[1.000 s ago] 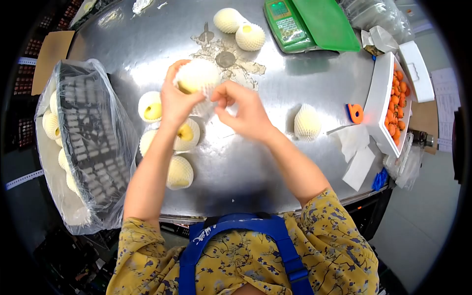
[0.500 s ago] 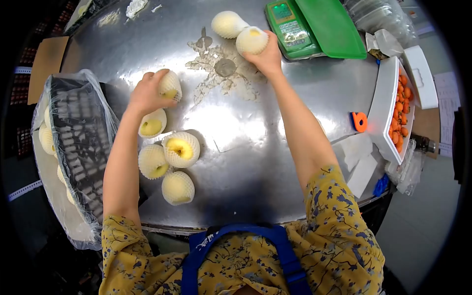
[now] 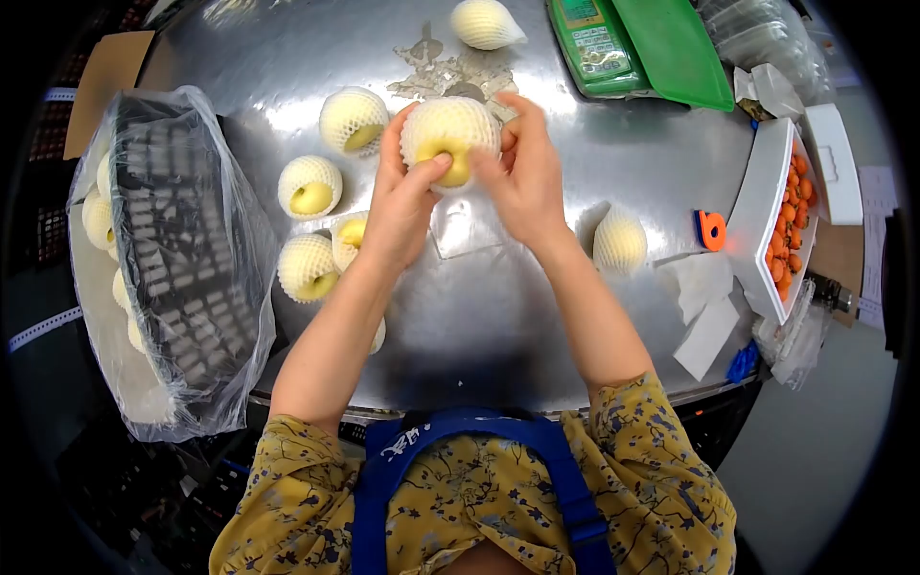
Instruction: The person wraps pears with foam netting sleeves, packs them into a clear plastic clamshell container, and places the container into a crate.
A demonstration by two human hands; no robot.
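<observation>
The left hand point(image 3: 402, 206) has its fingers closed on a net-sleeved yellow fruit point(image 3: 450, 125) above the counter point(image 3: 508, 311) — the blurred right hand point(image 3: 530, 187) curls beside it, whether gripping I cannot tell.

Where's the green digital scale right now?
In the head view, the green digital scale sits far right on the table, beyond the right hand, with a foam-netted fruit to its left.

Yellow fruit point(image 3: 461, 170), cream netting point(image 3: 450, 120), green scale point(image 3: 676, 48), blue straps point(image 3: 585, 522), mustard shirt point(image 3: 460, 508) — dark florals
</observation>
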